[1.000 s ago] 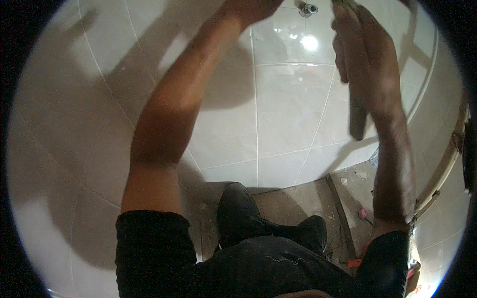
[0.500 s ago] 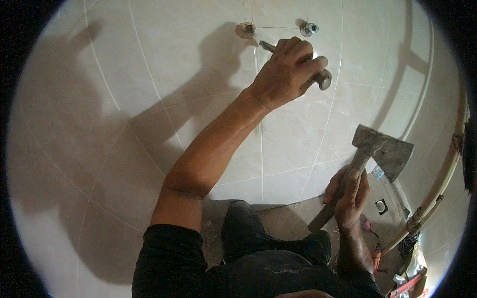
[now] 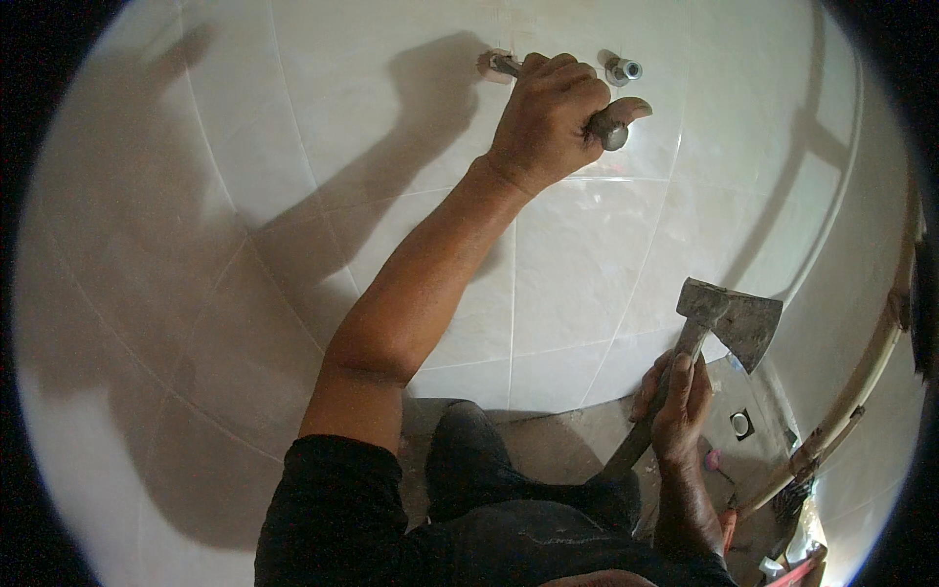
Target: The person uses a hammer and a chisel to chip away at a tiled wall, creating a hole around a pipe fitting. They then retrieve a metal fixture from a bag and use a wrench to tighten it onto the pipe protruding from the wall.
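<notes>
My left hand [image 3: 550, 117] is raised to the tiled wall, its fingers wrapped round a metal chisel [image 3: 614, 136] whose middle is hidden in the grip. The chisel's tip is at a small rough hole [image 3: 486, 67] in the tile; whether it touches the hole's edge I cannot tell. Its blunt struck end sticks out by my thumb. Lower down on the right, my right hand [image 3: 682, 409] is closed on the handle of a hatchet [image 3: 732, 317]. The hatchet head points up, blade to the right, well away from the chisel.
A chrome pipe fitting [image 3: 624, 70] juts from the wall right of the hole. On the right a bamboo pole [image 3: 853, 396] leans. A floor drain [image 3: 742, 424], an orange-handled tool [image 3: 728, 528] and loose packaging [image 3: 807, 538] lie on the floor at lower right.
My left hand has moved slightly up and left, bringing the chisel's tip from below the hole to the hole. The hatchet in my right hand has come down and a little left.
</notes>
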`<action>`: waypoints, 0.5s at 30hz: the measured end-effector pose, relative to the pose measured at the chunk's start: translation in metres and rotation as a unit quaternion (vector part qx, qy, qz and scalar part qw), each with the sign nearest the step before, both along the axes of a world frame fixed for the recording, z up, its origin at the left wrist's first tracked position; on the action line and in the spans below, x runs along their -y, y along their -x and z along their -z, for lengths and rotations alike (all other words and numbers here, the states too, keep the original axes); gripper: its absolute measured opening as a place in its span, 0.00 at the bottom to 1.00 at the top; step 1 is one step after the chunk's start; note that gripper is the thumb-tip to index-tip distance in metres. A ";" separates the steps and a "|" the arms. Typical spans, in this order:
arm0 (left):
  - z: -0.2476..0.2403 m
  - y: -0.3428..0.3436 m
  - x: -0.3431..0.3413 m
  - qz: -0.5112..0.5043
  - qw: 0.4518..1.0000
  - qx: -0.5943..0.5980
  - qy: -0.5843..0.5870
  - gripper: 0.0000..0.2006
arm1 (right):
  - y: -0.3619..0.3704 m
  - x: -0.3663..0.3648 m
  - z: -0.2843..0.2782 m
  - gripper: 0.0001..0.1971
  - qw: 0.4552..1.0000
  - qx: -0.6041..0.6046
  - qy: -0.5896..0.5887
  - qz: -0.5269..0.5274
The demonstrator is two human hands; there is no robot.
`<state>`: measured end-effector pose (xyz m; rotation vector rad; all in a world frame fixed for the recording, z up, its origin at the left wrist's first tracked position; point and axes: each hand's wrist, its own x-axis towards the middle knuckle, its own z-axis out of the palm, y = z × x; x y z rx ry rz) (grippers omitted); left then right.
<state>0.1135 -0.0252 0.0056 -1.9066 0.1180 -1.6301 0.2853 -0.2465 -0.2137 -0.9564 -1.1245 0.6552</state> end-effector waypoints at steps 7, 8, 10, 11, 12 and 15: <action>-0.007 0.002 0.022 -0.004 1.000 -0.015 0.006 0.14 | 0.004 0.005 -0.034 0.23 0.996 0.048 -0.078 -0.011; -0.008 0.001 0.025 -0.003 1.000 -0.017 0.006 0.12 | 0.005 0.001 -0.044 0.25 0.992 0.063 -0.110 0.008; -0.012 0.008 0.027 -0.047 0.997 -0.047 0.033 0.09 | 0.013 -0.008 -0.068 0.27 0.972 0.072 -0.222 0.036; -0.012 0.009 0.023 -0.027 0.998 -0.040 0.030 0.08 | 0.017 -0.015 -0.079 0.27 0.957 0.076 -0.276 0.050; -0.011 0.008 0.019 -0.007 0.999 -0.032 0.027 0.08 | 0.019 -0.024 -0.089 0.26 0.937 0.068 -0.340 0.049; -0.012 0.006 0.013 -0.006 0.999 -0.034 0.034 0.07 | 0.033 -0.058 -0.106 0.22 0.892 -0.012 -0.452 -0.008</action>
